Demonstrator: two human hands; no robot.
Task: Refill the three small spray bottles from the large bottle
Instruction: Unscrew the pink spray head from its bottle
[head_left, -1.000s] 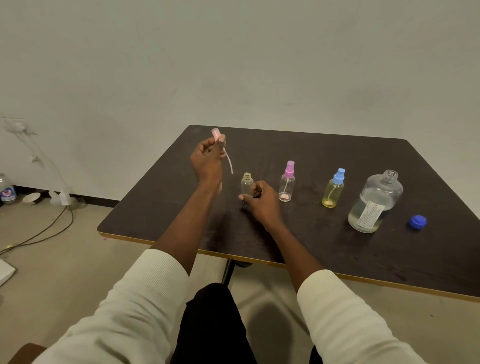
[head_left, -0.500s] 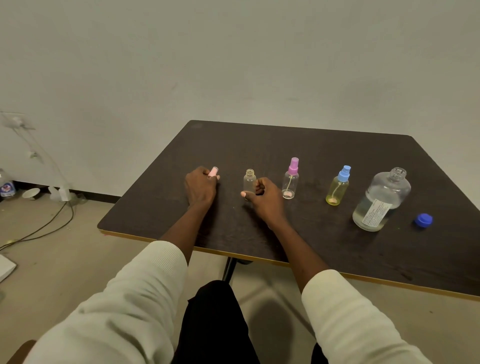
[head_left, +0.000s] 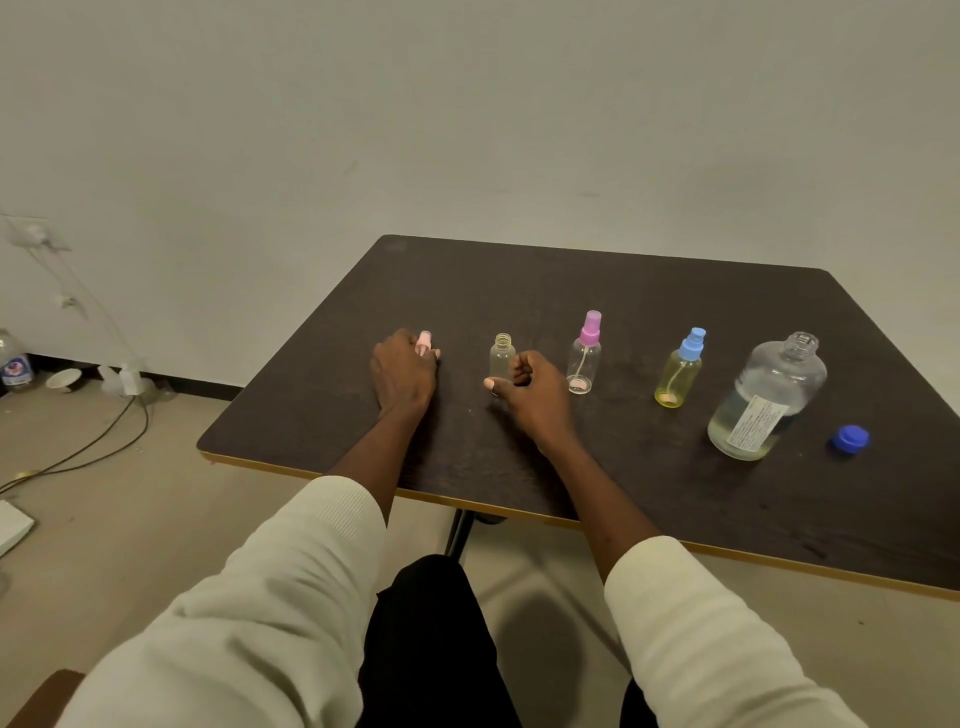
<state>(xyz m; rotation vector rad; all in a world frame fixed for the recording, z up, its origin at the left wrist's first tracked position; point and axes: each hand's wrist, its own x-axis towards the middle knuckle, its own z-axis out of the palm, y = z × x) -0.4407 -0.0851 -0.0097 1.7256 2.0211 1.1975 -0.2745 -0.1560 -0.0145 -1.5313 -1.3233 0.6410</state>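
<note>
A small clear bottle (head_left: 502, 357) stands uncapped on the dark table (head_left: 649, 291); my right hand (head_left: 535, 395) grips its lower part. My left hand (head_left: 404, 373) rests low on the table to its left and holds the pale pink spray head (head_left: 424, 343), whose tube is hidden. Right of the open bottle stand a clear bottle with a pink sprayer (head_left: 585, 354) and a yellowish bottle with a blue sprayer (head_left: 680, 370). The large clear bottle (head_left: 763, 397), uncapped and about half full, stands further right, with its blue cap (head_left: 849, 439) lying beside it.
The table's near edge (head_left: 519, 512) has a yellow trim. On the floor at the left lie cables (head_left: 88, 447), a water bottle (head_left: 15, 361) and a small bowl (head_left: 63, 378) against the wall. My knees in dark trousers are below the table.
My left hand has come down from the air to the tabletop with the pink spray head. My right hand has stayed on the open bottle.
</note>
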